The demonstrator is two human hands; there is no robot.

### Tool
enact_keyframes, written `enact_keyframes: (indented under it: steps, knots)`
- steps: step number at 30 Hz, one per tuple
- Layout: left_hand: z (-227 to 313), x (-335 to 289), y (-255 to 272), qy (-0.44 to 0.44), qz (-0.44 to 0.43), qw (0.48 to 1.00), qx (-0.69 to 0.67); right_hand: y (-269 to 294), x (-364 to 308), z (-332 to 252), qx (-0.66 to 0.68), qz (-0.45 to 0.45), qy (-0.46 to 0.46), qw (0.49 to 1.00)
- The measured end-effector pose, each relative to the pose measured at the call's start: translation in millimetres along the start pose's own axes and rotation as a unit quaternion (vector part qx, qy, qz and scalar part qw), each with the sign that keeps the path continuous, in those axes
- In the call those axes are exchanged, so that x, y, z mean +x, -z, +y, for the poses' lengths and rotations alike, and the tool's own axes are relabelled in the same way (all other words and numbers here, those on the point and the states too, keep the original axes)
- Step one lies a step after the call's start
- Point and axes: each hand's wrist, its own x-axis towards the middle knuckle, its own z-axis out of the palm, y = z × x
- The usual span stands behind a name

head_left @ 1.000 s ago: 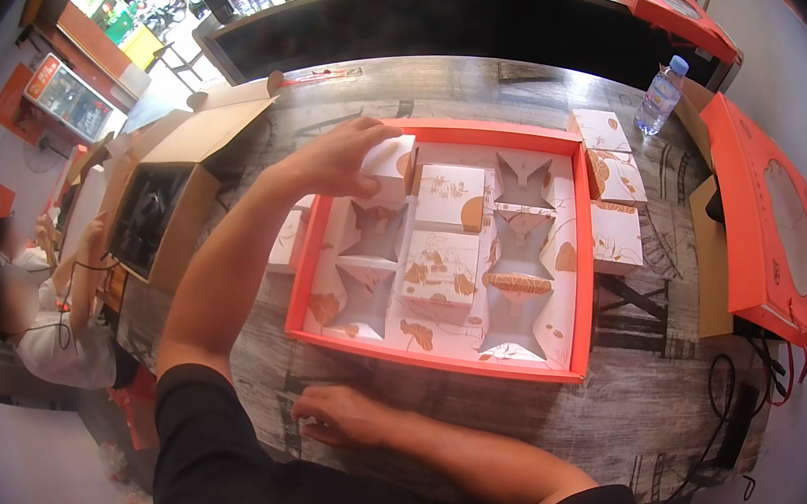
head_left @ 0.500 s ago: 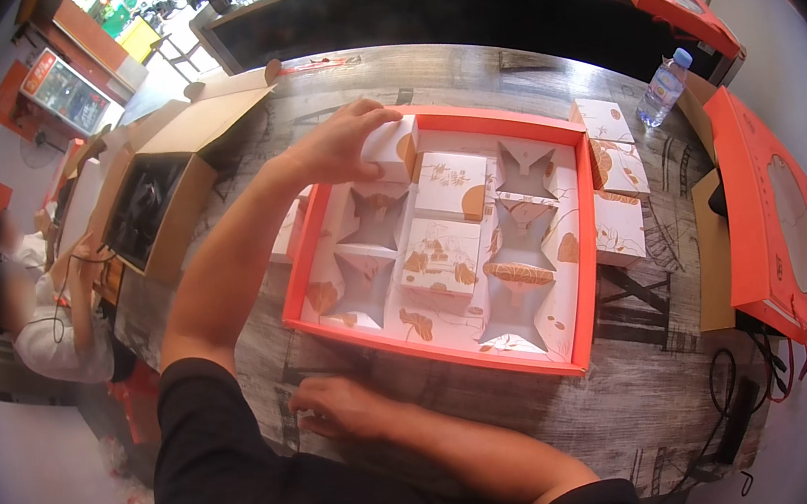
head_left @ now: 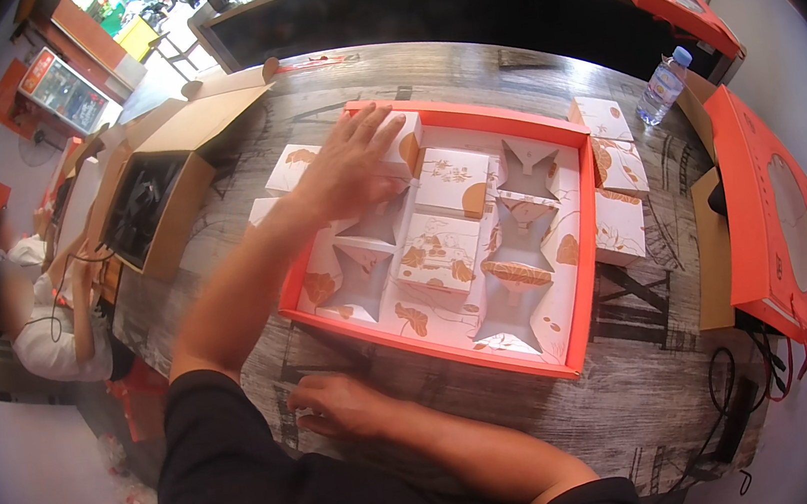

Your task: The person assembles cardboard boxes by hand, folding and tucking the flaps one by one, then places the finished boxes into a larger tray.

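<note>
A shallow red gift box (head_left: 586, 300) lies on the table, with a white patterned insert (head_left: 415, 321) holding several star-shaped openings. Small white cartons with gold print sit inside: one in the far left corner (head_left: 405, 151), one in the middle (head_left: 453, 181) and another nearer me (head_left: 439, 253). My left hand (head_left: 357, 162) is over the far left carton, its fingers stretched across the top; it is slightly blurred. On the table in front of the box's near left corner rests my right hand (head_left: 337, 406), fingers loosely curled and apart, with nothing in them.
More small cartons stand left (head_left: 292, 168) and right (head_left: 619, 224) of the gift box. A water bottle (head_left: 664, 89) is at the far right, near a red windowed box (head_left: 776, 206). An open cardboard box (head_left: 167, 215) stands left, beside a seated person (head_left: 57, 340).
My left hand has loosened from the far left carton and flattened over it, shifting slightly nearer me. Cartons left of the gift box show more. My right hand stays put.
</note>
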Motion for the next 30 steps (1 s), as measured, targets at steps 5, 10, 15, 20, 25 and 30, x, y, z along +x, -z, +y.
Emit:
enact_keyframes:
  steps: [5,10,15,20,25,30]
  knots:
    - [14,-17,-19,0.009,-0.025,1.0,0.007,-2,-1,2,-0.009,0.007,0.01,1.0]
    - [15,-12,-19,0.041,-0.095,0.995,0.011,-1,0,0,-0.014,0.001,0.009,1.0]
    - [18,-15,-25,0.051,-0.137,0.989,-0.01,-1,0,1,-0.021,0.005,0.018,1.0]
    - [18,-16,-31,0.053,-0.135,0.989,0.002,-3,0,1,-0.035,0.019,0.028,0.999]
    - [14,-21,-36,0.054,-0.102,0.993,-0.022,-4,1,-1,-0.04,0.018,0.029,0.999]
    - [-8,-23,-9,0.016,0.091,0.99,-0.104,-3,0,1,-0.028,0.017,0.019,0.999]
